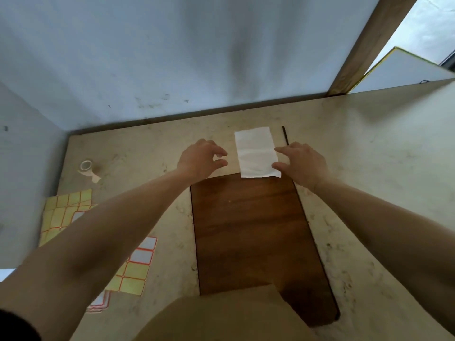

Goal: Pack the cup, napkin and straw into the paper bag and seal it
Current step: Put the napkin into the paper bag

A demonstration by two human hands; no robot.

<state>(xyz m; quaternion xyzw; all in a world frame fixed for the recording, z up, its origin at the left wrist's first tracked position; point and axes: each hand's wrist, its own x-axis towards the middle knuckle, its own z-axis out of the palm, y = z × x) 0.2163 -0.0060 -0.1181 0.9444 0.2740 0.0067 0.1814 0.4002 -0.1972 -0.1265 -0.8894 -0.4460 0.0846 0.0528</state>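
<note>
A: Napkin first: white rectangular paper napkin [256,152] lies flat on the beige scuffed tabletop [369,168], its near edge overlapping the far end of the dark brown wooden board [253,232].

B: Hands?

A: Left hand [200,159] just left of the napkin, fingers [219,151] loosely curled, thumb and forefinger apart, holding nothing. Right hand [301,164] at the napkin's right edge, fingers spread and relaxed; thumb tip sits on or just over the near right corner, can't tell if it touches.

B: Straw, cup, bag?

A: Thin black straw [285,135] lies on the tabletop just right of the napkin, near end hidden behind the right hand. Tan brown paper shape [216,316] at the bottom edge, blurred and cut off by the frame, covers the near end of the board; probably the bag, can't confirm. Cup not made out anywhere.

B: Any text or labels?

A: Nothing readable. Yellow sticker sheet with orange-outlined blank labels [65,212] at left, partly under the left forearm; a second part of it [138,269] shows on the other side of the arm, some labels peeled to white. No print on them.

B: Other stuff?

A: Small roll of pale tape [86,167] with a loose tail, far left on the tabletop, well apart from the napkin. White backdrop sheet [172,57] behind, wooden post [364,52] upper right. Dark sleeve [14,326] edge at the lower left corner, mostly cropped.
</note>
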